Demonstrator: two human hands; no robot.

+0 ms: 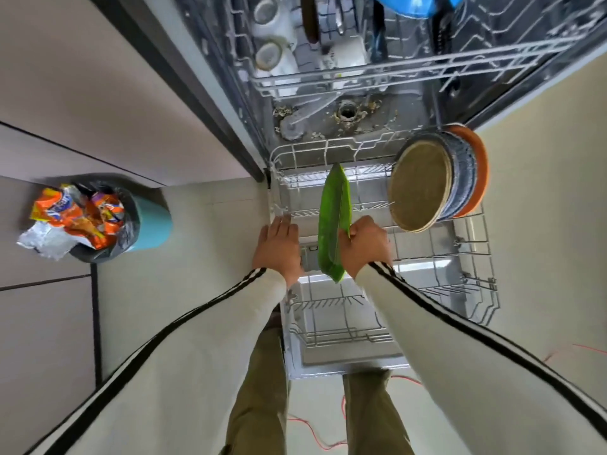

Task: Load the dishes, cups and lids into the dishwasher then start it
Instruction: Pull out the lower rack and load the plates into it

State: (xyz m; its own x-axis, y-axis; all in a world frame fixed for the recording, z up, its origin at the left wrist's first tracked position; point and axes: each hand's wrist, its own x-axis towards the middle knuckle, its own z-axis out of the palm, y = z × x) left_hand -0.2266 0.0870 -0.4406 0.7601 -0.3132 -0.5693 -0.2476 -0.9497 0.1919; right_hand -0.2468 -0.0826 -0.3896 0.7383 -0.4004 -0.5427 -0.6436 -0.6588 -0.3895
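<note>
A green leaf-shaped plate (333,221) stands on edge over the pulled-out lower rack (473,277) of the open dishwasher. My right hand (366,246) is closed on the plate's right rim. My left hand (279,246) rests on the rack's left edge, fingers spread, holding nothing. At the rack's right side a stack of round plates (423,188) stands on edge, with an orange one (476,159) at the back. The upper rack (394,67) holds white cups (269,54) and a blue bowl (414,4).
Food scraps lie around the drain (346,113) in the dishwasher floor. A teal bin (144,221) stuffed with orange wrappers stands on the floor at left. A red cable (315,435) runs across the floor by my legs. Cabinet fronts line the left.
</note>
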